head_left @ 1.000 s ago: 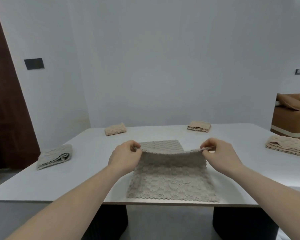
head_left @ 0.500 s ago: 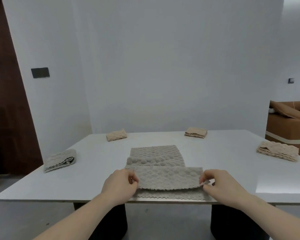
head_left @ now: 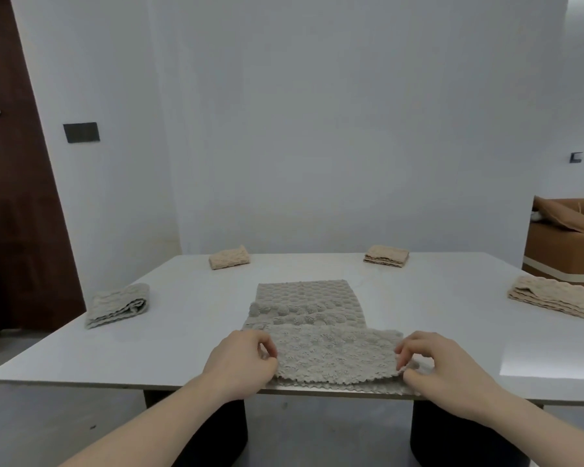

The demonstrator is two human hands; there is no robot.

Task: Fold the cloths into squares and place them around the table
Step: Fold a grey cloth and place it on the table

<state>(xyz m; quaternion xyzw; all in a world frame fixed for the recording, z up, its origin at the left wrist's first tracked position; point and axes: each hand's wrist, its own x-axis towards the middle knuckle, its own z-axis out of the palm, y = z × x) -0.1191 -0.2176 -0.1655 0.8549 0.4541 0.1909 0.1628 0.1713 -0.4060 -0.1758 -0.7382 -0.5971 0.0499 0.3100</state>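
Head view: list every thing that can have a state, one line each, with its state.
Grey cloth: partly folded, near flap doubled over at the table's near edge.
Left hand: pinches the flap's left corner.
Right hand: pinches the flap's right corner.
Left cloth: folded, on table.
Far-left cloth: folded, on table.
Far-right cloth: folded, on table.
Right cloth: folded, on table.
Table: bears all five cloths.

place: home dining room, I'd say | cues: my white surface (head_left: pixel 182 332) on dark pedestal legs | brown sofa (head_left: pixel 567 244) right | dark wooden door (head_left: pixel 17 197) left | plain white walls
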